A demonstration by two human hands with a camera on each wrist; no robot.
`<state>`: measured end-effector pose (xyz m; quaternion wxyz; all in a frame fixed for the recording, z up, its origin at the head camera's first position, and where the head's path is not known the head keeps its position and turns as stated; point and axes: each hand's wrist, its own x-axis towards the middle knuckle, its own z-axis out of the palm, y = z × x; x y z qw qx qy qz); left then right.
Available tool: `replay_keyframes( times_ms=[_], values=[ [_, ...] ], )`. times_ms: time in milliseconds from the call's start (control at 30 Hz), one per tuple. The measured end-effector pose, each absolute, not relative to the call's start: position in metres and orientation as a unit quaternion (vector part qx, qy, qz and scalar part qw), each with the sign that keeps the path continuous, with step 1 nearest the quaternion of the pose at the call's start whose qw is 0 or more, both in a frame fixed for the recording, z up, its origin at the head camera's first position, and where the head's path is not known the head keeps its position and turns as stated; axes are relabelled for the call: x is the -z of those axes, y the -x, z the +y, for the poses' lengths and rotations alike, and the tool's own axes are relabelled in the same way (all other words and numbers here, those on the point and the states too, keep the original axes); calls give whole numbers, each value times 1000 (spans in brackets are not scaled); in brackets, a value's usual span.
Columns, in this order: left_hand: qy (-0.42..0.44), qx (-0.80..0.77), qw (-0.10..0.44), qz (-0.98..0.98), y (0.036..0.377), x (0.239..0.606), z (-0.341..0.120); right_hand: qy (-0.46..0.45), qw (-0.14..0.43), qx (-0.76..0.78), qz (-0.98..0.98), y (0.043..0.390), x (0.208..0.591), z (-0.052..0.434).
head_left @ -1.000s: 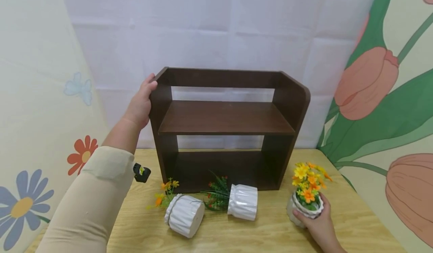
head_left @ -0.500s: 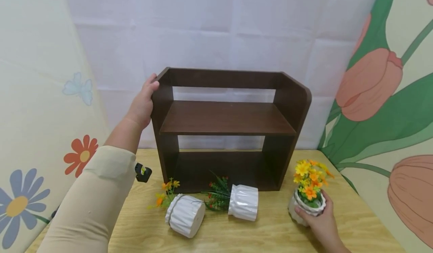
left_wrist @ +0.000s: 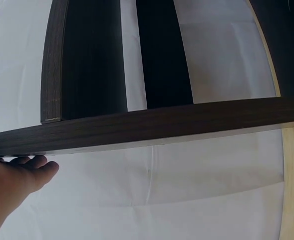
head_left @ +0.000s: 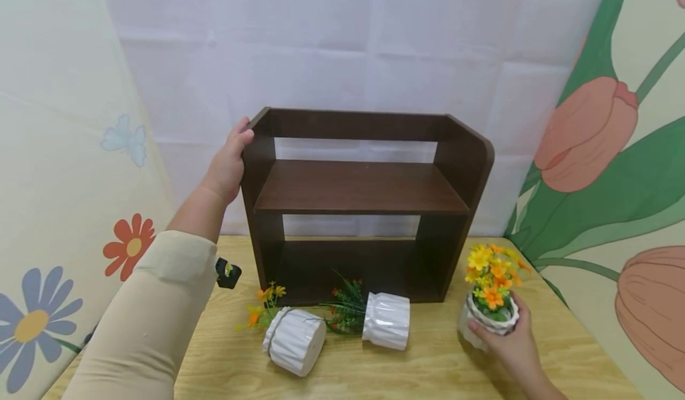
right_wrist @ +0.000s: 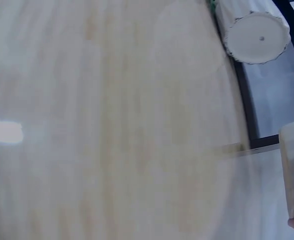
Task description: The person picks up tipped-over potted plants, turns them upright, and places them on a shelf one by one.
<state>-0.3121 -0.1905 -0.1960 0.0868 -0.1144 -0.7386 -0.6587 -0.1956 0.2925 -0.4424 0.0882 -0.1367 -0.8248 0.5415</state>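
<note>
Two hands are at work in the head view, and I read them in turn; my left hand has its grip curled round the upper left edge of the dark shelf unit, which stands at the back of the desk; my right hand has its grip wrapped about the upright flower pot with orange and yellow blooms, at the right front of the desk, beside the unit's right wall. Two more white pots lie tipped over in front of the unit, the left fallen pot and the middle fallen pot; I judge either could roll if the desk is jolted.

From the left wrist view, only fingertips meet the shelf unit's edge; such a shallow hold could slip and let the unit rock.

On the right wrist view, blurred wood fills the picture, with one fallen pot's base at top right; I cannot tell the grip here; the blooms may catch the unit's wall.
</note>
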Motion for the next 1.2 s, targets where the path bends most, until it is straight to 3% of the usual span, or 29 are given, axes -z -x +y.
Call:
replay_keyframes(
  times_ms=[300, 667, 1200],
  values=[
    [112, 665, 84, -733, 315, 197, -189, 116, 123, -537, -827, 192, 419, 289],
    [108, 663, 83, -736, 315, 198, -191, 119, 82, -526, -838, 194, 388, 283],
    [106, 660, 88, -739, 315, 199, -194, 98, 122, -544, -824, 187, 357, 258]
  ],
)
